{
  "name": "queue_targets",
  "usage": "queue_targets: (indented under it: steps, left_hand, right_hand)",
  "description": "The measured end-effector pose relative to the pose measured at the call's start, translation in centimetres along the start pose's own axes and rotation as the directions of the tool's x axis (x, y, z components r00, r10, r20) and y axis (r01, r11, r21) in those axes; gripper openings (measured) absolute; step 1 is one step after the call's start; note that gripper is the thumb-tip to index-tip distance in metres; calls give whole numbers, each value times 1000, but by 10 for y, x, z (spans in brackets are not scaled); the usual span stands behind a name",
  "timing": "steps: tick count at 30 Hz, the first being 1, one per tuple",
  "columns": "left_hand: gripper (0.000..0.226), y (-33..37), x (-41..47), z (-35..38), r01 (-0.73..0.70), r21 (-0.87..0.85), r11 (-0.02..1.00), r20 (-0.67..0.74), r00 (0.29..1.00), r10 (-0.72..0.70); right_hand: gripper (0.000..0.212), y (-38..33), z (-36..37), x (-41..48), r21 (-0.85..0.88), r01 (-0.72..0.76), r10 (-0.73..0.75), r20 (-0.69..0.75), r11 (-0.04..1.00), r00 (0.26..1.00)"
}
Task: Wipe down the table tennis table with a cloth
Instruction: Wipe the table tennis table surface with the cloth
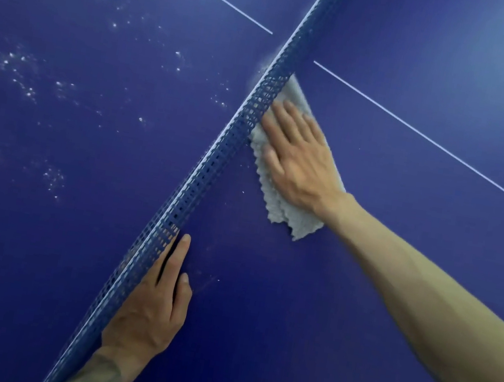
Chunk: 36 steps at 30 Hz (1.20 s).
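Blue table [357,306] fills view; right hand [298,162], fingers straight and slightly apart, presses grey cloth [286,216] beside the net [217,149]; left hand [153,304] lies flat, fingers together.

No readable text, brand or number in my view. The tabletop [256,323] bears only plain white lines [418,132]; ink on my left forearm [101,375] too blurred to read.
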<state>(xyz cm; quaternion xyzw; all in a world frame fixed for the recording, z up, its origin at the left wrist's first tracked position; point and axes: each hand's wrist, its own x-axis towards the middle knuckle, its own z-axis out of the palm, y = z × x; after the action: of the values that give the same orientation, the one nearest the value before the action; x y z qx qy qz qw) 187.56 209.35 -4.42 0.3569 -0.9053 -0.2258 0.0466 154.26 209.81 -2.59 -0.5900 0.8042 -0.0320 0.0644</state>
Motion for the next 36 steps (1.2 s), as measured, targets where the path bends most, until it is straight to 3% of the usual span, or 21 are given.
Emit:
queue_targets:
  steps: [4,6,8,11,14,19,21,24,26,28,30,34,36]
  left_hand:
    - [56,2,-1,1,-15,8,1000,-31,999,15]
    - [56,2,-1,1,-8,17,1000,-20,1000,8]
    - [57,0,0,2,3,23,1000,-6,1000,-3]
    - [56,1,1,1,6,19,1000,-7,1000,-6]
    - [56,2,1,1,22,-7,1000,-9,1000,-22]
    - [54,5,1,-3,-1,0,1000,-43,999,2]
    - [55,5,0,-3,5,-2,1000,-37,999,-5]
    - [56,0,-1,0,7,-11,1000,-11,1000,-7]
    - [56,-3,1,-1,7,5,1000,8,1000,-7]
    - [56,-2,1,-1,13,-22,1000,11,1000,-12]
    - [54,0,0,-2,25,-63,998,-2,1000,-25]
    - [52,-3,-3,-1,7,-40,999,-8,1000,-8]
    - [57,-4,0,-2,20,-62,998,12,1000,-19]
  right_hand:
    - [64,28,-9,39,34,-259,260,-33,965,965]
    - [67,14,-9,48,47,-312,314,-42,949,949]
    - [68,-15,-7,36,16,-253,254,-66,967,965]
    - [65,-58,-1,-15,-44,-2,1,-17,999,1000]
    - [61,-52,2,-48,-11,136,-136,30,991,990]
    - [64,-15,-3,-8,43,-243,245,-35,969,969]
    - [64,-31,0,2,55,-296,299,-56,954,953]
    - [64,-75,4,-22,25,-131,133,-74,991,988]
    - [61,-95,9,-56,-8,52,-52,-20,999,998]
    - [61,-85,10,-75,-14,137,-137,34,990,990]
    - [61,-64,9,-71,-3,47,-47,13,999,999]
    - [63,-61,7,-45,61,-275,277,-25,960,961]
    - [64,-87,10,-47,60,-276,278,-28,959,960]
